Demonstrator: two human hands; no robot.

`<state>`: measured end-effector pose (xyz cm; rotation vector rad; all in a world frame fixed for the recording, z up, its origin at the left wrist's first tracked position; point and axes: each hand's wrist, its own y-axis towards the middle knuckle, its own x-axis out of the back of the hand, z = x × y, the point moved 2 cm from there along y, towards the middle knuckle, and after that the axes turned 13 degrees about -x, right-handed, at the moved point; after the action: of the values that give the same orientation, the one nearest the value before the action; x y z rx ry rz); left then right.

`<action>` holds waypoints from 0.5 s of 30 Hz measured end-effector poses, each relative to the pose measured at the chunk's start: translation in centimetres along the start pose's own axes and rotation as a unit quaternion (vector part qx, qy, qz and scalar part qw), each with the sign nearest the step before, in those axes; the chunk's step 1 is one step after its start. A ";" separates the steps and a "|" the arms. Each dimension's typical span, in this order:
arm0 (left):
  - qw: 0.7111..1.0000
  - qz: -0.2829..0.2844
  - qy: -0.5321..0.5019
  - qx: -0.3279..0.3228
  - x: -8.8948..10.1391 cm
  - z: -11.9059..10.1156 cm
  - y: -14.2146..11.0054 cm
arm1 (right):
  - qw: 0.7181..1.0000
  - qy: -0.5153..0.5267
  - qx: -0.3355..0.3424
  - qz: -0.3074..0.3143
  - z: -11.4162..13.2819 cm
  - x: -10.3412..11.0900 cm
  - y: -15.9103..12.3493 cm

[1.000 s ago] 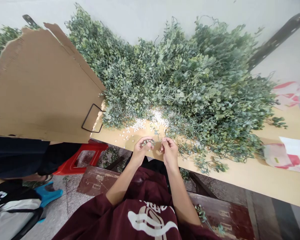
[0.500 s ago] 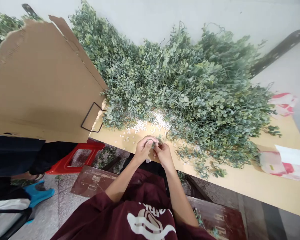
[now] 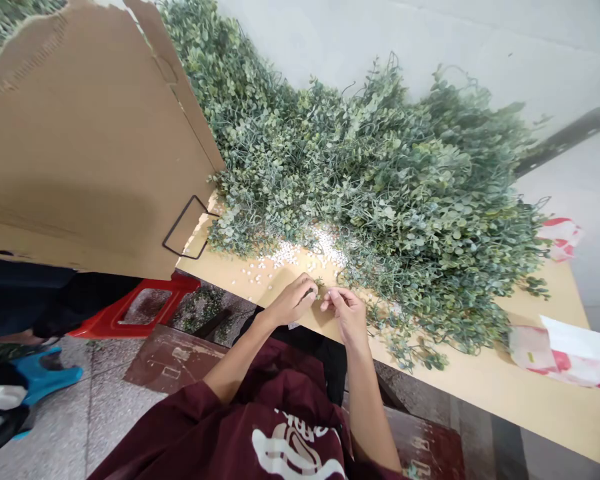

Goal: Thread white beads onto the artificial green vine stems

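My left hand (image 3: pixel 293 301) pinches a small green sprig (image 3: pixel 311 292) at the table's front edge, though the fingers hide most of it. My right hand (image 3: pixel 347 313) is a short gap to its right, with fingertips closed and nothing visible in them. Both hands rest just in front of a large heap of artificial green leafy stems (image 3: pixel 370 173). Scattered small white beads (image 3: pixel 300 253) lie on the tan tabletop (image 3: pixel 480 380), close to my hands at the foot of the heap.
A large cardboard sheet (image 3: pixel 90 147) with a black wire loop (image 3: pixel 185 228) stands at the left. A red-and-white plastic bag (image 3: pixel 555 353) lies at the right. Beyond the table's front edge are a red stool (image 3: pixel 140 313) and a person's dark-clothed body (image 3: pixel 40 297).
My hands have drawn slightly apart, with the sprig staying at my left fingertips. The whole scene has shifted in view as my head turned.
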<state>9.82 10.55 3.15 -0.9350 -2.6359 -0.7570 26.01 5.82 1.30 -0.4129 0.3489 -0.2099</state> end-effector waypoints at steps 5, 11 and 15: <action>1.000 0.011 0.005 0.026 -0.3 0.3 0.2 | 0.998 0.043 -0.044 0.026 -0.8 -0.1 0.1; 0.999 0.006 -0.026 0.035 -0.3 1.0 0.1 | 0.993 0.084 -0.077 0.019 -1.3 0.3 -0.1; 0.998 0.007 -0.026 0.054 -0.3 1.3 0.0 | 0.990 0.109 -0.089 0.019 -1.5 -0.3 0.0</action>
<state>10.03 11.11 1.94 -0.9555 -2.6807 -0.5869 25.15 5.34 0.12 -0.5599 0.5929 -0.1884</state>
